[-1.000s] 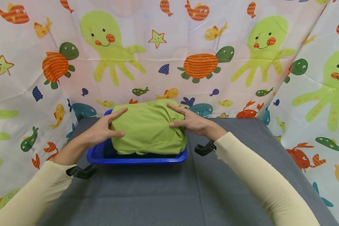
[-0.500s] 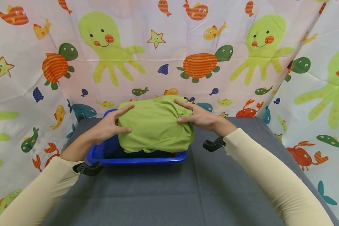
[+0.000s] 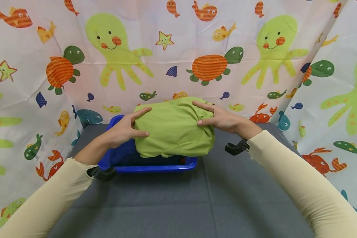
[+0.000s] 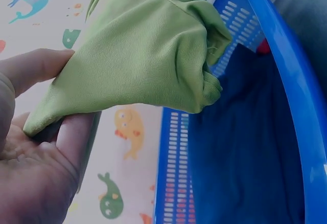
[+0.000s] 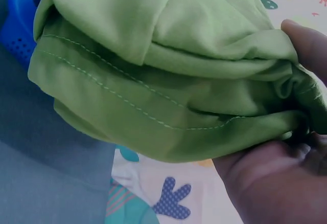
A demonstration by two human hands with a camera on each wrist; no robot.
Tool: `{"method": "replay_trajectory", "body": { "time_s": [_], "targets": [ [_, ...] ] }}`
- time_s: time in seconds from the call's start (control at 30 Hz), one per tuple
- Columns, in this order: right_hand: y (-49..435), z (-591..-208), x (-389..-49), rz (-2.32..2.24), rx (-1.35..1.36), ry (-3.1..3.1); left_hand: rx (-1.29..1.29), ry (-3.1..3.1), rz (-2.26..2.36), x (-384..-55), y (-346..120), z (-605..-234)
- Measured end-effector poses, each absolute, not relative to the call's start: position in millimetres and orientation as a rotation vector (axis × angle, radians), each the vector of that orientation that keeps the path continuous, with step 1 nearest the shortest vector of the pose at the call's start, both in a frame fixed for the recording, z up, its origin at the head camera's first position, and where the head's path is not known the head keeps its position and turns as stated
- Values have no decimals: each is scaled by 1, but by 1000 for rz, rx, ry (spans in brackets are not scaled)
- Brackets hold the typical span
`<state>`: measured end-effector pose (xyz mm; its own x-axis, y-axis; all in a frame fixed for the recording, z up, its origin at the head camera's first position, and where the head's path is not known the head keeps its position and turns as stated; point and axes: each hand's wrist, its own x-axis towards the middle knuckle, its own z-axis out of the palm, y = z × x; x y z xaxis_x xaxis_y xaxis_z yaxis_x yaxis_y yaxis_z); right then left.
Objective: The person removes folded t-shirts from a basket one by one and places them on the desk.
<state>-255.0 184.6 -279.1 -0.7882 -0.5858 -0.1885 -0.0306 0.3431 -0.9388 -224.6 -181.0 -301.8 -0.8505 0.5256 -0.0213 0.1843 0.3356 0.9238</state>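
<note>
A folded green garment [image 3: 174,129] is held up between both hands, over the right part of a blue plastic basket [image 3: 154,169]. My left hand [image 3: 122,132] grips its left end, with the thumb on the near face and fingers reaching behind. At the opposite end, my right hand [image 3: 226,120] pinches the bunched cloth between thumb and fingers. Double stitching runs along a hem of the garment [image 5: 117,93] in the right wrist view. Below it, in the left wrist view, dark blue cloth [image 4: 245,142] lies inside the basket.
The basket stands on a grey cloth-covered table [image 3: 166,211] near the back. A curtain [image 3: 172,72] printed with sea animals hangs behind and at both sides. A small red thing [image 4: 263,46] shows inside the basket. Each wrist wears a black strap [image 3: 236,147].
Both hands have lifted the green garment up and moved it to the right, uncovering more of the basket's left part and inside. The basket has stayed in place.
</note>
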Motion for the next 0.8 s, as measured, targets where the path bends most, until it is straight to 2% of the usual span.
{"method": "replay_trajectory", "body": {
  "time_s": [0.43, 0.8],
  "targets": [
    [217, -275, -257, -1387, -496, 2176, 662, 2208, 1551, -230, -147, -298],
    [247, -276, -265, -1392, -450, 2159, 657, 2246, 1497, -248, -113, -300]
  ]
}}
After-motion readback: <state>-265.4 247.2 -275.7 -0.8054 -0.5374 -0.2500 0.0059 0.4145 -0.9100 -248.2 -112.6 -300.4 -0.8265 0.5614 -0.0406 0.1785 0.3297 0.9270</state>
